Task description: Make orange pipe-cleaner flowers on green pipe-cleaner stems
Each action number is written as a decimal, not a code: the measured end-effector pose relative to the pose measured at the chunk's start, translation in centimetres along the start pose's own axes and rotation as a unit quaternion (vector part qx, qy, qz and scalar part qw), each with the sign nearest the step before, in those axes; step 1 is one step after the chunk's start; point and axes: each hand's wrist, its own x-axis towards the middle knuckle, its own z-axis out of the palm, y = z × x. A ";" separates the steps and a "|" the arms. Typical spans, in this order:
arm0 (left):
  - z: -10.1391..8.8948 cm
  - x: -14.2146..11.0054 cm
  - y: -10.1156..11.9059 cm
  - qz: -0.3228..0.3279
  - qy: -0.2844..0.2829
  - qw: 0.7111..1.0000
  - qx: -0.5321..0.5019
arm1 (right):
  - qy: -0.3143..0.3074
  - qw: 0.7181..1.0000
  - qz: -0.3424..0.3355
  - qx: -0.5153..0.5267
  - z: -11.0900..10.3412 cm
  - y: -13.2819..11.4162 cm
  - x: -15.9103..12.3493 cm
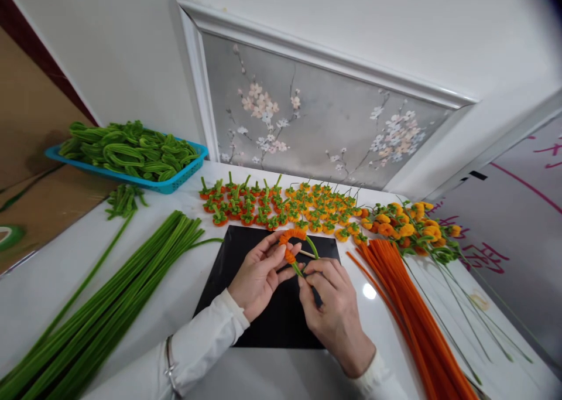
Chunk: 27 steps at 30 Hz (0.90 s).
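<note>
Over a black mat (272, 324), my left hand (261, 274) pinches an orange coil of pipe cleaner (293, 235), bent into an arch. A green pipe cleaner (312, 246) runs out of both ends of the coil. My right hand (330, 297) closes its fingertips on the lower green end. A thin pale stick (307, 253) shows between the hands; which fingers hold it is unclear. Just behind the mat stand rows of small orange pumpkins with green tops (246, 209) and yellow-orange ones (322, 207).
Long green pipe cleaners (132, 289) lie at left, orange ones (408, 306) at right. A blue basket (169, 184) holds bent green pieces (132, 151). Finished-looking orange and yellow pumpkins on stems (406, 227) are heaped at right. A framed floral panel (316, 107) borders the table's back.
</note>
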 end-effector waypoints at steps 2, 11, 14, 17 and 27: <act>0.1 -0.2 -0.3 -0.005 -0.001 1.000 -0.002 | 0.006 1.000 0.000 -0.001 0.2 0.1 -0.1; 0.3 -0.6 -0.6 -0.020 -0.032 0.999 -0.002 | 0.010 1.000 0.005 -0.004 0.4 0.1 -0.4; 0.2 -0.4 0.0 -0.051 -0.047 0.998 -0.002 | 0.006 1.000 0.003 0.000 0.3 -0.1 -0.4; 0.1 -0.3 0.4 -0.070 -0.049 0.996 0.012 | 0.005 1.000 0.000 0.005 0.3 -0.3 -0.3; -0.1 -0.5 -0.4 -0.103 -0.028 0.991 -0.084 | 0.007 1.000 -0.004 0.003 0.5 -0.3 -0.4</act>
